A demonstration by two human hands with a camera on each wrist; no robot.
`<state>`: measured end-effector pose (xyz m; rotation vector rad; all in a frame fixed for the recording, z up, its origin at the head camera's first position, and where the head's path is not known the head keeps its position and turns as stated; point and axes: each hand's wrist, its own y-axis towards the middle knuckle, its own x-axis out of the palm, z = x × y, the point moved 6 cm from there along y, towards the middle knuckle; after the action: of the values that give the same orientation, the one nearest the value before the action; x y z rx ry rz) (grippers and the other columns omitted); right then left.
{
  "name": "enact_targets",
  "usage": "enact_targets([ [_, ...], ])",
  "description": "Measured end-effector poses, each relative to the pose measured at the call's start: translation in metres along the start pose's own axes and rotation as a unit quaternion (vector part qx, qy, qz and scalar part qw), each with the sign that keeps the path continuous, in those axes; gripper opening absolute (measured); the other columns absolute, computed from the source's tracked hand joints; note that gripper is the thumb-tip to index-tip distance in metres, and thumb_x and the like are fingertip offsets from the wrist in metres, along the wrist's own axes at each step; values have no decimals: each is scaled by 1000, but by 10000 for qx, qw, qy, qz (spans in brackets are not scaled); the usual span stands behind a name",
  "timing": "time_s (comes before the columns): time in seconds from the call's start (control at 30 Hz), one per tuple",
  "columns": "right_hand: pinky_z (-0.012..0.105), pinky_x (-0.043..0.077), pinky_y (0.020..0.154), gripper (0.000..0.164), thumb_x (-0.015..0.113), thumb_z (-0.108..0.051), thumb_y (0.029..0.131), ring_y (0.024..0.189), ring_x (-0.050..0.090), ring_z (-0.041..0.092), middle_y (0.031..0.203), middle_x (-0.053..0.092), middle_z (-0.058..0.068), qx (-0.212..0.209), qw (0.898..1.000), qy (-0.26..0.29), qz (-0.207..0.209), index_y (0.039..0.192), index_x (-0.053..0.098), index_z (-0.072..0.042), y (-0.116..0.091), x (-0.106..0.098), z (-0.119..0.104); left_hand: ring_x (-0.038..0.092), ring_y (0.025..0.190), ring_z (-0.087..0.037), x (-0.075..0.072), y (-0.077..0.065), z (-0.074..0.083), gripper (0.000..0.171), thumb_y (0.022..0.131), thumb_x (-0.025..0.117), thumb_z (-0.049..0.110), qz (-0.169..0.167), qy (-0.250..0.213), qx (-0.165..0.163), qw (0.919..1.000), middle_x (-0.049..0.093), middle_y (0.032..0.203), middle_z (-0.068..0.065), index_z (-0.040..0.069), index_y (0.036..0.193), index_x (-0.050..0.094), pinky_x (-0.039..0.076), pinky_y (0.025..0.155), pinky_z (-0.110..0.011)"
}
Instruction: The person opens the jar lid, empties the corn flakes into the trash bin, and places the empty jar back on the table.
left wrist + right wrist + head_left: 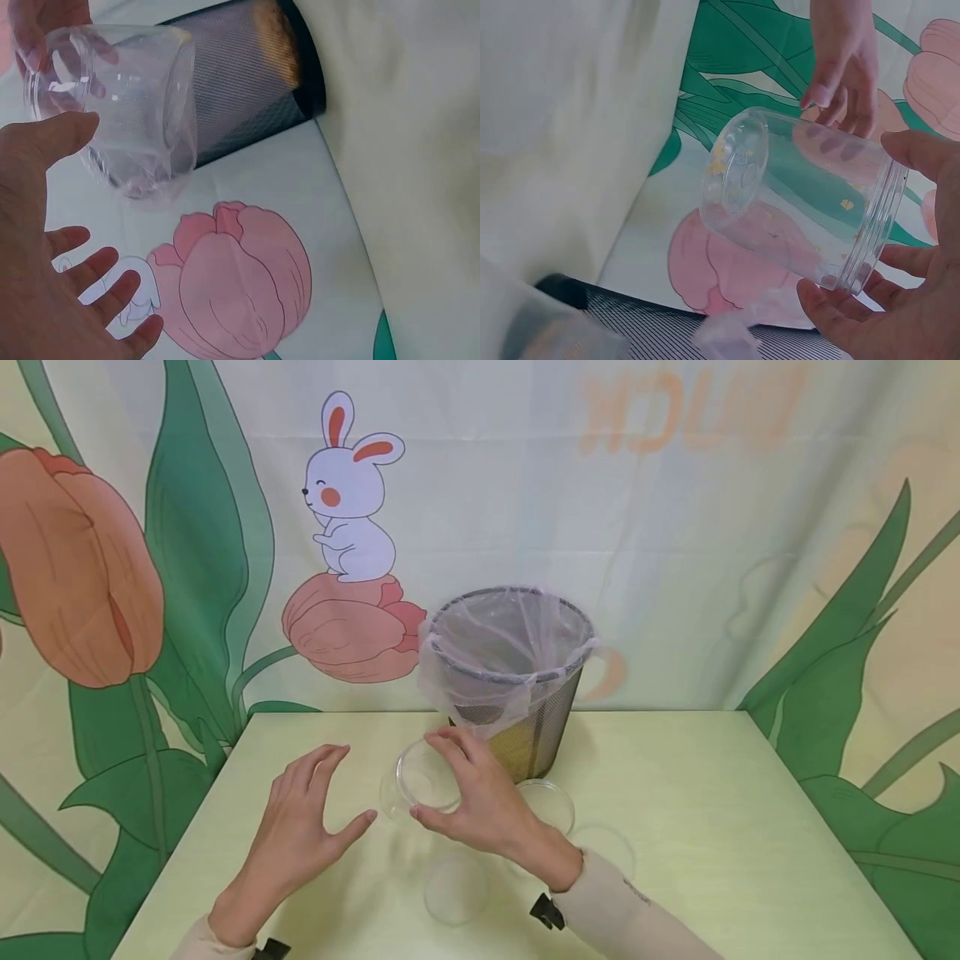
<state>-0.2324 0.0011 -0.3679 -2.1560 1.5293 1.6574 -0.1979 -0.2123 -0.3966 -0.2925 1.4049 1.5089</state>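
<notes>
A clear plastic jar (392, 789) is tilted on its side above the table, with yellowish crumbs clinging inside, as the right wrist view shows. My right hand (483, 797) grips it round its threaded rim (874, 232), thumb on one side and fingers on the other. My left hand (303, 818) is held to the left of the jar, fingers spread and thumb apart, holding nothing. In the left wrist view the left thumb (71, 135) overlaps the jar. Right behind the jar stands a mesh wastebasket (551, 727) with a pale plastic liner (480, 693).
Yellowish stuff shows through the lower part of the wastebasket. Beside the right forearm stands another clear container (558, 793), with a clear round rim (633, 852) to its right. A clear disc-like lid (456, 889) lies nearer the front. A printed curtain (675, 568) hangs behind the table.
</notes>
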Motion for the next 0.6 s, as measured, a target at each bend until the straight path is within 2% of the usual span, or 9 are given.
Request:
enact_targets([
  [0.23,40,48,102,78,79,-42,76,127,51,23,140,48,5,258,9992,-110,-298,142,47,-14,-2,25,4,44,124,-36,-4,-8,-13,78,74,80,36,-79,62,-307,9995,48,138,-13,9,140,48,33,99,-56],
  [0.6,38,49,101,79,76,-45,77,129,51,22,140,49,5,482,9950,-524,-695,144,45,-16,-1,63,17,45,123,-38,-3,-16,-19,77,75,78,39,-150,263,-366,9989,49,136,-14,11,140,48,33,99,-57],
])
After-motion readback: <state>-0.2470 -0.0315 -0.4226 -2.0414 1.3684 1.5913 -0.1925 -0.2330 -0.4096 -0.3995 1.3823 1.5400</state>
